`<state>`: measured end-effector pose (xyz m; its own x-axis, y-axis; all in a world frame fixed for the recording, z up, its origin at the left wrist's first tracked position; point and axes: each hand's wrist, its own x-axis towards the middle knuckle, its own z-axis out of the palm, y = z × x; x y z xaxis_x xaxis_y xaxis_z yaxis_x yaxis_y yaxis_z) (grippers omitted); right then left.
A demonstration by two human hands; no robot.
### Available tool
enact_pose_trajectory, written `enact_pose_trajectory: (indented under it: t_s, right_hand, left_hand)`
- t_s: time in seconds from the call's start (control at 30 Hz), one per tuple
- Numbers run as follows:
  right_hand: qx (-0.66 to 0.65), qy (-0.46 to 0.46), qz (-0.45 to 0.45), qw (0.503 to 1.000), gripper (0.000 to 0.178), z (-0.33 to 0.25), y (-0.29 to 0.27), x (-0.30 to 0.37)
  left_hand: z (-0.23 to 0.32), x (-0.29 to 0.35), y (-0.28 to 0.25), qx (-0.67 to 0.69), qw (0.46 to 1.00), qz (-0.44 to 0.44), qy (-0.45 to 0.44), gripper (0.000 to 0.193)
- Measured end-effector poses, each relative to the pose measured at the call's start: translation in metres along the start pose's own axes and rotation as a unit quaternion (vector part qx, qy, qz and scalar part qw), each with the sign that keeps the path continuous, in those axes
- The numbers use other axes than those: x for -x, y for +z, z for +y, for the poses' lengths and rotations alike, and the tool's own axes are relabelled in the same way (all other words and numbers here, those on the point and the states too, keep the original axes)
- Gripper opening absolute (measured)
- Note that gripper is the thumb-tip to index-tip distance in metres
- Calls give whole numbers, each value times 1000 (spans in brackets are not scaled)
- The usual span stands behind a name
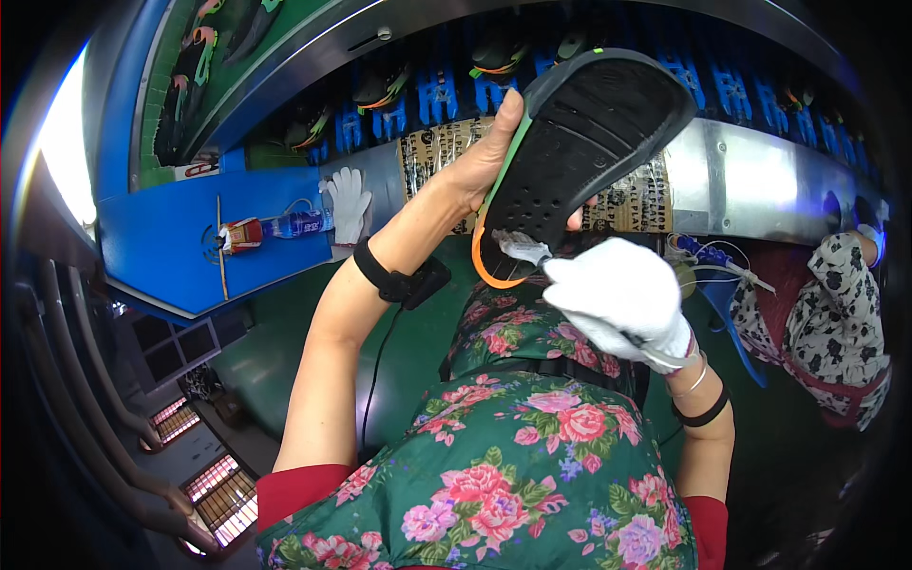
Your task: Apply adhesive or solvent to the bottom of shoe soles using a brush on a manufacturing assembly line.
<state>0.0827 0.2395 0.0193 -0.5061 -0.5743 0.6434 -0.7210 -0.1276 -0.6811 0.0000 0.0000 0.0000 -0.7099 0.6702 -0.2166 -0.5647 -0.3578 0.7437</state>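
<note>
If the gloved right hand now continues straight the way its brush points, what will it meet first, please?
The right hand would most likely meet the black sole first, at its orange-rimmed end, where the brush already seems to touch; exact depth is unclear.

Brush (525, 249) on shoe (594, 123) – ledge (746, 179) bhd.

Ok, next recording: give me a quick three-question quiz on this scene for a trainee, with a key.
1. Which hand holds the brush?
2. True or false: the left hand is bare.
3. Fill in: at the end nearest the brush, the shoe sole has a rim coloured ____.

Key:
1. The right hand.
2. True.
3. Orange.
</note>
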Motion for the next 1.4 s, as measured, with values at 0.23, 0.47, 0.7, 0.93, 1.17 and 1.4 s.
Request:
enact_pose_trajectory:
  t_s: [0.23,0.47,0.7,0.93,1.17,1.4]
  right_hand:
    - [-85,86,-52,991,32,-10,1,-15]
    - [-74,72,-111,988,32,-2,-4,-24]
    - [-241,257,85,932,16,-1,-21,-19]
    - [58,205,169,962,22,0,-37,-27]
    - [96,138,97,981,23,-19,-31,-26]
    - [137,147,170,965,28,-40,-21,-29]
  left_hand:
    - [-2,17,-1,7,993,39,-112,111]
    - [-3,15,-6,-23,977,72,-201,107]
    - [-24,21,-10,187,974,40,-121,96]
    - [-71,33,25,226,966,118,35,50]
    - [-110,68,-3,344,939,5,20,51]
    - [-86,67,38,465,879,54,92,72]
